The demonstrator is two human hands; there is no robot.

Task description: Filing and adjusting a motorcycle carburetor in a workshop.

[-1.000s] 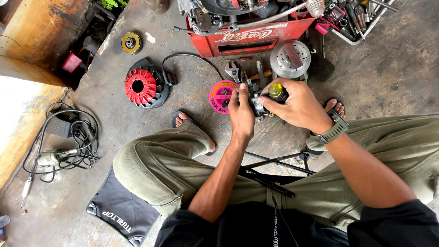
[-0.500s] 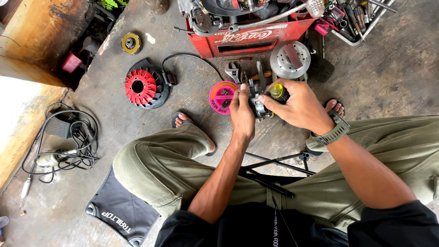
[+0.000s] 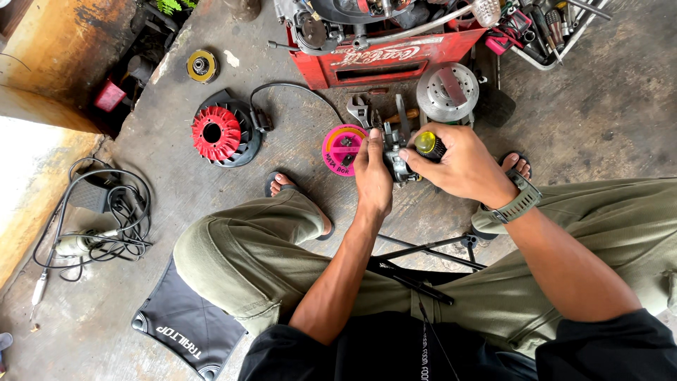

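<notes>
My left hand [image 3: 372,173] grips a small grey metal engine part [image 3: 396,156], held above the concrete floor between my knees. My right hand [image 3: 462,164] is closed around a screwdriver with a yellow and black handle [image 3: 427,144], its tip hidden against the metal part. A green watch [image 3: 520,201] sits on my right wrist. Just left of the hands lies a round pink tin [image 3: 343,149]. Behind them lie an adjustable wrench [image 3: 360,110] and a silver disc [image 3: 446,92].
A red fan cover with a black cable [image 3: 218,132] lies to the left. A red crate [image 3: 391,56] full of parts stands at the top, a wire basket of tools [image 3: 546,28] at top right. A coiled cable and power tool [image 3: 99,219] lie far left.
</notes>
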